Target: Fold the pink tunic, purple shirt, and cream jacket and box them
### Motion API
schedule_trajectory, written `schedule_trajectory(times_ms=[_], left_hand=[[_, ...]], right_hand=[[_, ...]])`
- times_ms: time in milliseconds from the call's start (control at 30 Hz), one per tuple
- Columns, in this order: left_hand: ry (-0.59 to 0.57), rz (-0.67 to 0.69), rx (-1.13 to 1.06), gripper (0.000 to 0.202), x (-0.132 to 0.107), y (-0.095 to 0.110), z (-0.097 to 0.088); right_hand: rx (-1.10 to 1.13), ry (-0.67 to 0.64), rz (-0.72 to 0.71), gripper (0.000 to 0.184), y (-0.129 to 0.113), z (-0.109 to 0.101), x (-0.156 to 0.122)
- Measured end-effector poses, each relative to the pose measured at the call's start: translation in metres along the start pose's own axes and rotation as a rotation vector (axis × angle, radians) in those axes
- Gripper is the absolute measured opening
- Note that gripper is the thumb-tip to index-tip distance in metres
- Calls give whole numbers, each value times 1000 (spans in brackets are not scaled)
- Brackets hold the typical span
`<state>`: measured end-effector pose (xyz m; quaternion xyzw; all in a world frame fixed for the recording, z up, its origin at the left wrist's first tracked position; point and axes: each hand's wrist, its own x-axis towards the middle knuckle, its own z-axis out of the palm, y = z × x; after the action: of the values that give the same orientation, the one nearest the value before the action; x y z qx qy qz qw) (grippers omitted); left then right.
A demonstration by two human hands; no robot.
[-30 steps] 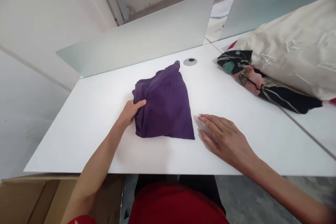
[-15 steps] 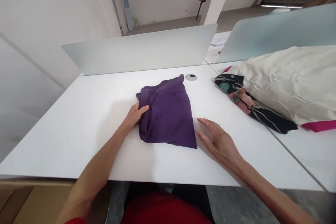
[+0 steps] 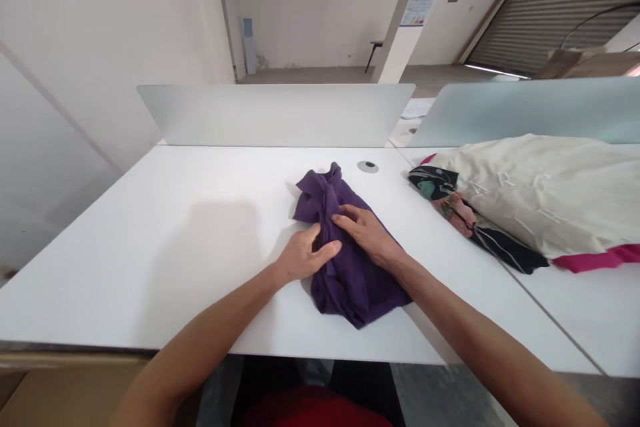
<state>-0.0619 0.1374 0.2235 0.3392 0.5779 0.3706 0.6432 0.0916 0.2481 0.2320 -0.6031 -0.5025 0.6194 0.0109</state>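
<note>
A purple garment (image 3: 373,287), bunched and partly folded, lies on the white table (image 3: 125,267) in front of me. My left hand (image 3: 303,255) grips its left side, thumb on top and fingers tucked out of sight under the cloth. From the right, my right hand (image 3: 365,232) pinches the fabric near the middle, its thumb and fingers close to my left hand. The upper end of the cloth sticks up in loose folds. I cannot tell what kind of garment it is.
At the right lies a cream cloth (image 3: 530,193) with raised letters, beside black floral fabric (image 3: 465,213) and a magenta edge (image 3: 595,259). Frosted partitions (image 3: 280,113) line the table's back. A cable hole (image 3: 369,166) is set in the tabletop. A cardboard box (image 3: 65,393) stands below left.
My right hand has moved left from beside the garment and taken hold of it. The garment has been turned and bunched, shifting toward the right. My left hand has moved right with it.
</note>
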Motion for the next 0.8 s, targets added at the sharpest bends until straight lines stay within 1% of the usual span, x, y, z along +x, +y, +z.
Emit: schedule_trajectory(times_ms=[33, 100, 167, 233, 300, 367, 400, 467, 500, 533, 567, 633, 667, 733, 800], left_hand=[[-35, -8, -35, 39, 0, 0, 1], [-37, -63, -92, 54, 2, -2, 0], [25, -150, -129, 63, 6, -4, -1], [84, -237, -179, 64, 10, -5, -1], [107, -291, -239, 60, 12, -5, -2], [121, -296, -272, 55, 14, -5, -3], [125, -283, -274, 53, 14, -5, -3], [125, -249, -261, 50, 14, -5, -5], [127, -231, -252, 50, 14, -5, -6], [129, -214, -246, 50, 14, -6, -7], [131, -199, -248, 50, 14, -7, -7], [142, -180, -285, 50, 14, -10, -7], [148, -180, -318, 50, 14, -12, -7], [161, -203, -381, 53, 15, -15, -7], [200, -224, -404, 58, 17, -17, -10]], right_hand=[[60, -10, 62, 41, 2, -7, -6], [153, -5, 173, 38, 7, -20, -20], [199, 9, 211, 39, 10, -30, -32], [160, -13, 198, 37, 11, -34, -41], [47, -26, 133, 36, 9, -33, -48], [-67, -26, 10, 40, 6, -28, -51], [-116, -22, -62, 46, 4, -24, -52], [-229, -27, -176, 64, 2, -16, -53], [-284, -42, -208, 72, 1, -12, -52], [-326, -61, -217, 73, 1, -9, -50], [-346, -84, -207, 69, 1, -6, -48], [-281, -123, -144, 53, 2, -3, -43], [-212, -130, -100, 49, 3, -4, -41], [-52, -114, -11, 49, 2, -8, -37], [103, -56, 58, 49, -1, -18, -35]])
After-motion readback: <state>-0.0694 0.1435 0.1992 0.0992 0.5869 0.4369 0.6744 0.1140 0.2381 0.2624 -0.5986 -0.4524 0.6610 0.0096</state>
